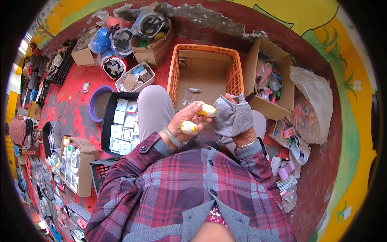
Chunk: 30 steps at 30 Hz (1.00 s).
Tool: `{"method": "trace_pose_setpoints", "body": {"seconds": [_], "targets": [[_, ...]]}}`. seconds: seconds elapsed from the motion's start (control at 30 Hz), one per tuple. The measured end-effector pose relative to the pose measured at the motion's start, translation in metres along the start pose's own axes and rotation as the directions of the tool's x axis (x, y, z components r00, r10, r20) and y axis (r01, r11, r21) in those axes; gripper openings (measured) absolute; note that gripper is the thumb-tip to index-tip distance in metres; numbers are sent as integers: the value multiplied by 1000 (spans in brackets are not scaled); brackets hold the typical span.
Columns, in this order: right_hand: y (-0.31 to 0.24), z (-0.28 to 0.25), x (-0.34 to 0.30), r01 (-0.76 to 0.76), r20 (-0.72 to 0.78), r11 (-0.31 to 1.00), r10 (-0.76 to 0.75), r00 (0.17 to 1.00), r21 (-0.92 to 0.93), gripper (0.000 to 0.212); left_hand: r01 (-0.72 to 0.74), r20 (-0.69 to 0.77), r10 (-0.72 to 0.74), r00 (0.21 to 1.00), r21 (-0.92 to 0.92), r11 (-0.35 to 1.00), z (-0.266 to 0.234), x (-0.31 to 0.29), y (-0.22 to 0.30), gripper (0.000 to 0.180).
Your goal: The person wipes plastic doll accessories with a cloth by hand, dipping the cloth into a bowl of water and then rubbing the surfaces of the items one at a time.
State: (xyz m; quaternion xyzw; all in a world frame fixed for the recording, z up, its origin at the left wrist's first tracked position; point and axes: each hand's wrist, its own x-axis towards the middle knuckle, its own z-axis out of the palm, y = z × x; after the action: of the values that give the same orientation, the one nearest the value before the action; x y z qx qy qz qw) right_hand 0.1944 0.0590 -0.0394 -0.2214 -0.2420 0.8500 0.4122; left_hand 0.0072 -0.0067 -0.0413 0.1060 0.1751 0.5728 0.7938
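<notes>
My left hand [179,121], with a pale bangle at the wrist, is closed around two small rounded white-and-yellow pieces. One white-and-yellow piece [208,110] sits between thumb and fingers; the other piece [188,128] shows lower, by the palm. What exactly they are I cannot tell. A grey cloth [231,117] is in my right hand [245,138], which it mostly covers, leaving a fingertip showing at the top. The cloth lies just right of the upper piece. Beyond both hands stands an orange plastic basket [175,74] lined with cardboard, with a small silvery cylinder [194,90] inside.
A cardboard box [269,105] of mixed small goods stands right of the basket, beside a plastic bag [312,103]. To my left are a black tray [108,121] of small white boxes, a purple basin [93,105] and a white basket [139,87]. Bagged helmets [121,41] sit farther back.
</notes>
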Motion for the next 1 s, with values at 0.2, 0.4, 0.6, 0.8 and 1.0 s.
{"method": "trace_pose_setpoints", "body": {"seconds": [0.2,0.4,0.6,0.8,1.0], "targets": [[-11,12,-6,-30,69,996,24,997,83,44,18,33,-14,999,-97,995,1,-1,1,28],[-13,29,-11,5,46,998,-8,999,63,45,75,56,-63,996,-239,968,2,-2,2,36],[-11,27,-2,-8,66,998,4,998,61,45,146,82,-132,988,-202,968,2,-1,-2,47],[-4,31,-2,43,68,999,-41,997,-25,46,146,-106,-161,981,-140,979,24,-2,-7,47],[4,31,-6,6,68,971,11,998,-238,42,138,-207,-136,969,-8,990,27,-4,-14,45]]}}
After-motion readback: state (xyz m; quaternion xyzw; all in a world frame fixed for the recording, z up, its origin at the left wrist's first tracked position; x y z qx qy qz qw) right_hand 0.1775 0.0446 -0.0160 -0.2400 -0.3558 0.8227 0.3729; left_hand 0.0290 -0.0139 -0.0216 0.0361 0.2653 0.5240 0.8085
